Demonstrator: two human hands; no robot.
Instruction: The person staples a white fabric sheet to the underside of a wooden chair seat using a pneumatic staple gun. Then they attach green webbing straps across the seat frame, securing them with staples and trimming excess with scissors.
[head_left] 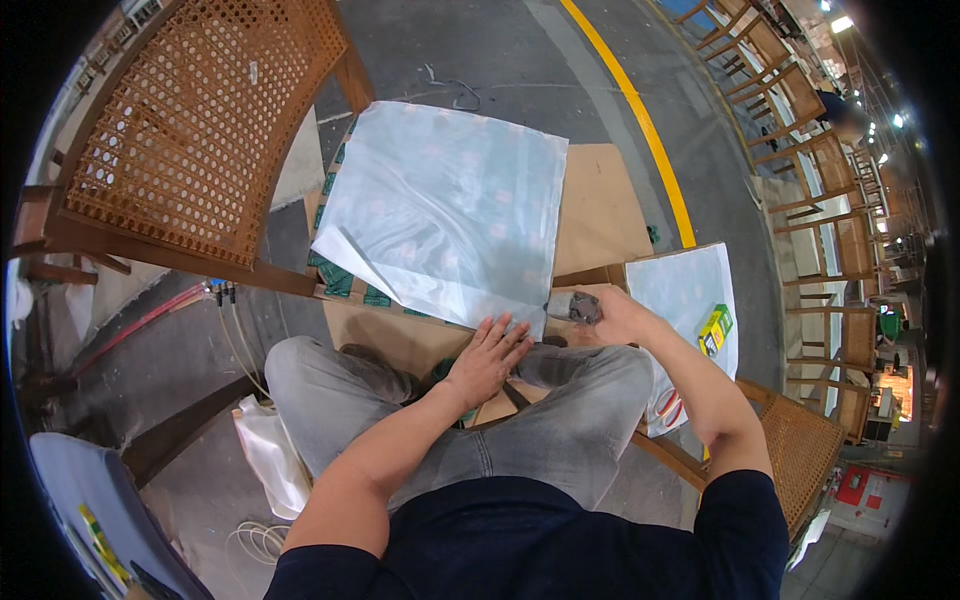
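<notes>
Left hand [487,355] lies flat, fingers spread, palm down on the near edge of a large translucent plastic sheet [445,210], gripping nothing, just pressing. Right hand [612,315] is curled closed around a small dark grey tool [575,307], whose tip sits at the sheet's near right corner, just beside the left fingertips; what kind of tool it is cannot be made out. Plastic sheet is spread over a stack of brown cardboard [600,205] on the concrete floor [500,50], with green-patterned material [340,280] showing along the sheet's left and lower edges. Person sits with knees in grey trousers [560,420] drawn up close to the work, dark top. Wooden chair with a woven cane back [190,130] stands to the left, close to the stack. To the right, a second white sheet [690,290] rests on a cane-seated chair [800,450], carrying a small green and yellow box [715,330] and something red-handled [668,408] near its lower edge. Yellow line [640,120] runs across the floor beyond. Row of wooden chair frames [810,150] lines the far right. Thin cables [235,340] trail on the floor at left, near a white bag [270,450].
</notes>
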